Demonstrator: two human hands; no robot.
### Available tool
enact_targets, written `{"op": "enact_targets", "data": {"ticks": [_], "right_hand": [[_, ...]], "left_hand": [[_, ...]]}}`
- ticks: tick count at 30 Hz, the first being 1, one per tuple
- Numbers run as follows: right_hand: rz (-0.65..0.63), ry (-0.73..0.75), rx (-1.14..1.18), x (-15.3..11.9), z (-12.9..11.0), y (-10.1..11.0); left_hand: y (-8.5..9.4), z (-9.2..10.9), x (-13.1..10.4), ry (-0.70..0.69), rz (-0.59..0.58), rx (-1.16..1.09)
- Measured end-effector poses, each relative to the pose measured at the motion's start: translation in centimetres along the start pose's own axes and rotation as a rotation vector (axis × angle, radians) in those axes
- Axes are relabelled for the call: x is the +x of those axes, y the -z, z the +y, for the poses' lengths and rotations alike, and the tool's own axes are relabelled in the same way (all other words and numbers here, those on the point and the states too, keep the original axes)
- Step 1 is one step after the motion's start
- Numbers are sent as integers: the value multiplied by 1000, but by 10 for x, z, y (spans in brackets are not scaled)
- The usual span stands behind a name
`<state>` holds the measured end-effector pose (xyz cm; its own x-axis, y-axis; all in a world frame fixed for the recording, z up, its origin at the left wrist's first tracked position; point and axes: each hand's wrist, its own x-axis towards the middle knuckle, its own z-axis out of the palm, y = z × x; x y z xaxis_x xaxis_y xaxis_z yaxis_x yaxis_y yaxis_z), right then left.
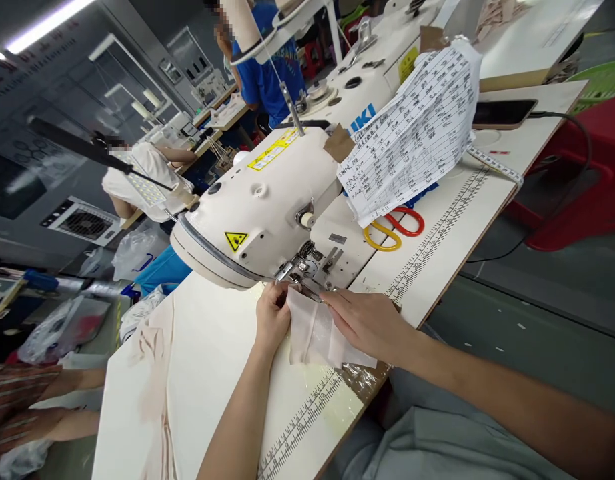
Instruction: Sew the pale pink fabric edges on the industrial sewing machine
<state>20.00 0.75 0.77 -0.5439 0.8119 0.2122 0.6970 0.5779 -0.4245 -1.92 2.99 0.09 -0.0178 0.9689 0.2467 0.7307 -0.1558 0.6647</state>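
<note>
A pale, thin piece of fabric [310, 333] lies at the needle area of a white sewing machine [242, 213] and hangs down toward the table's front edge. My left hand [273, 313] pinches the fabric's upper left side, its fingertips close to the presser foot. On the other side, my right hand [362, 320] has its fingers together at the fabric's upper right edge, and a slim metal piece shows by its fingertips. Whether that piece is held or belongs to the machine, I cannot tell. The palm side of the right hand is hidden.
Scissors [382, 237] with yellow and red handles lie under a handwritten sheet [412, 133]. A phone [505, 113] with a cable, a measuring tape [495, 163] and a red stool [587, 173] are at the right. More pale fabric [155, 400] lies at the left. Other people sit behind.
</note>
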Motion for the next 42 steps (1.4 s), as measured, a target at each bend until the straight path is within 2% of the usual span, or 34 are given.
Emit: {"op": "enact_targets", "data": {"ticks": [12, 21, 26, 29, 33, 36, 39, 42], "right_hand": [[-32, -9, -30, 1, -2, 0], [-16, -30, 25, -1, -1, 0], [-45, -46, -20, 2, -3, 1], [-34, -48, -86, 2, -4, -1], [38, -21, -180, 2, -7, -7], [37, -37, -181, 0, -9, -6], [7, -84, -125, -13, -8, -1], [20, -59, 16, -39, -3, 6]], "left_hand": [[-8, 2, -4, -97, 59, 297], [-4, -3, -4, -115, 53, 160], [-5, -3, -4, -178, 83, 180], [-4, -5, -4, -286, 117, 254], [-3, -5, -3, -568, 159, 418], [-1, -1, -3, -679, 103, 471], [4, 4, -4, -653, 10, 439], [11, 10, -7, -596, -105, 394]]}}
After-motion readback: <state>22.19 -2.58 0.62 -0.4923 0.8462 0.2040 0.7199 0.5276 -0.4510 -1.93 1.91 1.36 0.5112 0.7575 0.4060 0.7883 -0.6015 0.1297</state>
